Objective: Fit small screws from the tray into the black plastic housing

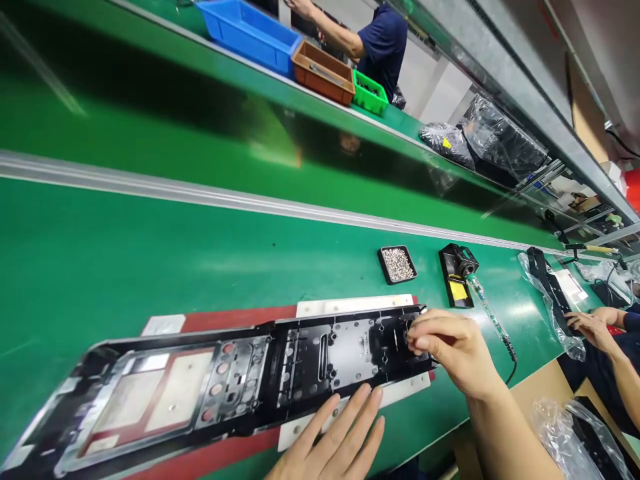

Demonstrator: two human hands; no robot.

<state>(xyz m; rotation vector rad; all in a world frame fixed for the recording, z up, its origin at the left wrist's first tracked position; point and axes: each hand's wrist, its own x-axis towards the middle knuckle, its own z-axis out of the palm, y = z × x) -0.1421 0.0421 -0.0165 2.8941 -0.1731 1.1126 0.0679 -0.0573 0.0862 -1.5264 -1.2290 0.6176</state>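
Note:
A long black plastic housing (310,353), its ribbed inside facing up, lies across a red board (220,321) with white blocks (350,305). A framed rectangular opening takes up the wide left part of the housing. My left hand (333,440) rests at its near edge, fingers stretched out and holding nothing. At the narrow right end, my right hand (450,343) is closed in a pinch down inside the housing. Whatever sits between those fingertips is hidden or too small to name.
Beyond the housing stand a small black tray (399,265) of tiny metal parts and a soldering iron (483,297) in its stand (453,277). A co-worker's hands (593,327) touch a black part at right. Blue (255,37), brown (323,73) and green (370,93) bins line the far side.

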